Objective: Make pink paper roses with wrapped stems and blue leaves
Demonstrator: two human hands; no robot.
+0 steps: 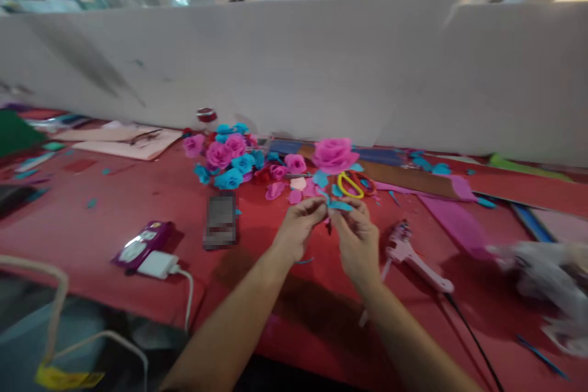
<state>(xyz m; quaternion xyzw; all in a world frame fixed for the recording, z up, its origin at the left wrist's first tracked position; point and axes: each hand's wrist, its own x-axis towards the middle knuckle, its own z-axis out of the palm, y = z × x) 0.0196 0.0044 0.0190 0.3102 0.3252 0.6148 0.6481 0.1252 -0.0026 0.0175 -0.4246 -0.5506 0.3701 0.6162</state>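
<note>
Left of the glue gun (pixel 405 252), fingers of the left hand (pixel 298 225) and right hand (pixel 361 239) pinch a blue paper piece (pixel 340 205) from both sides, presumably to steady something so thin.

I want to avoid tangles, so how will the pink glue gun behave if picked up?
The pink glue gun may tug a little, since a black cord trails from one end. It should stay stiff, as it looks like hard plastic. It probably won't roll far, given its angled shape.
</note>
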